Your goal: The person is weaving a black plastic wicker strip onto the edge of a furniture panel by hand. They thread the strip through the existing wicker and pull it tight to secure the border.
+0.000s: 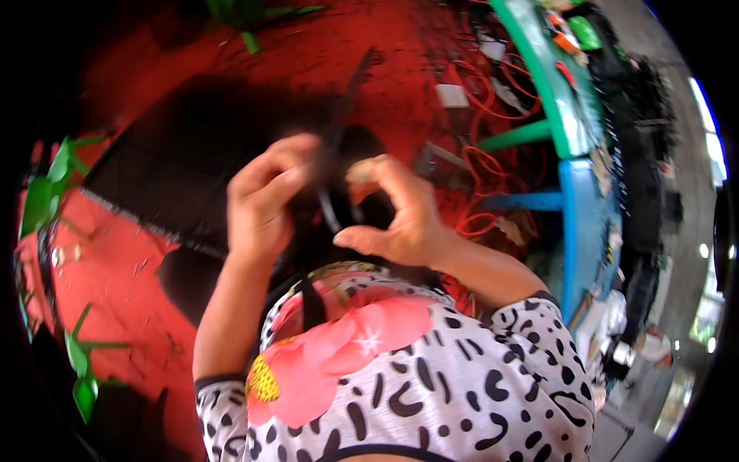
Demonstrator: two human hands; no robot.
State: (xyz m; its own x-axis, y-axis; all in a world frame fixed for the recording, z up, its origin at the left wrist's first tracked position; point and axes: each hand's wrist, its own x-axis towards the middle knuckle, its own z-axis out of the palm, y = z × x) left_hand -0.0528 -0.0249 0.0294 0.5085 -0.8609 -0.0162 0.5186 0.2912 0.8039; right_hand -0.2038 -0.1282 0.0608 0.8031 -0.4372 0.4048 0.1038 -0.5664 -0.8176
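My left hand (265,192) is raised in front of my body, its fingers curled and pinched at a narrow dark strip (328,208), blurred, with a pale shine along its edge. My right hand (404,212) faces it from the other side of the strip. Its thumb and forefinger stand apart in a C shape, with a pale wrapping on one fingertip. Below and beyond the hands spreads a large black sheet of material (177,146) with a frayed-looking edge. Where it meets my lap is hidden by my arms.
The red floor (115,262) is littered with dark scraps. At right stand a green bench (558,92) and a blue bench (589,231), near tangled orange-red tubing (481,158) and a white block (452,96). Green stools (46,196) line the left side.
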